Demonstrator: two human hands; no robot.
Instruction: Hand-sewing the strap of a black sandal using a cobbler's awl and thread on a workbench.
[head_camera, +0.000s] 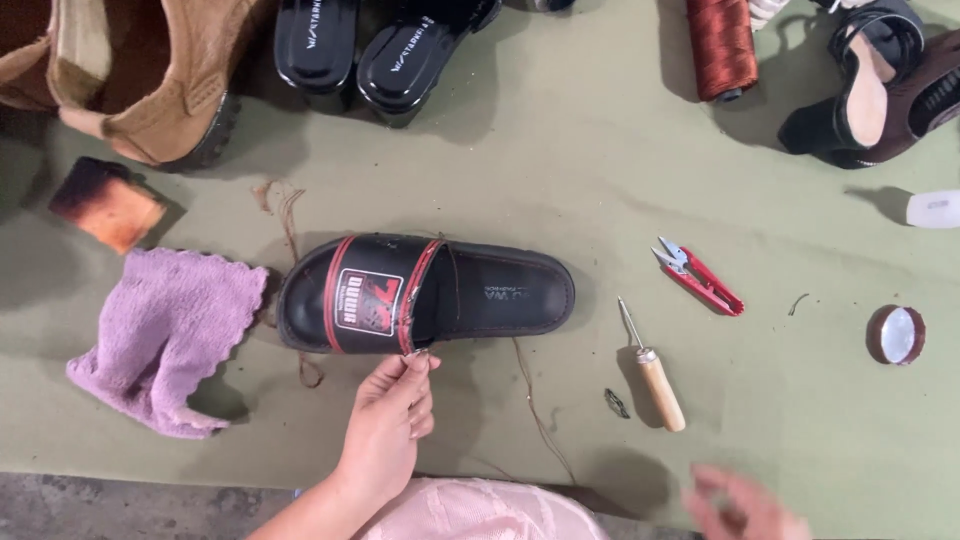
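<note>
Olive-green cloth covers the desk (600, 180); a grey edge runs along the near side. A black slide sandal (425, 293) with a red-trimmed strap lies flat on its sole, just beyond the fingers of the left hand (385, 425). Those fingers (415, 368) are pinched together at the strap's near edge, apparently on a thin brown thread (535, 405) that trails away to their right. The right hand (745, 505) is blurred at the bottom edge, well right of the sandal; cannot tell whether its fingers are apart or together. Right of the left fingers: a wooden-handled awl (655, 378), then red thread snips (698, 276). Left of them: a crumpled lilac cloth (165, 340) and an orange-brown sponge block (108, 205). Far beyond: tan boot (150, 80), a pair of black sandals (370, 45), and a rust-red thread spool (720, 45).
</note>
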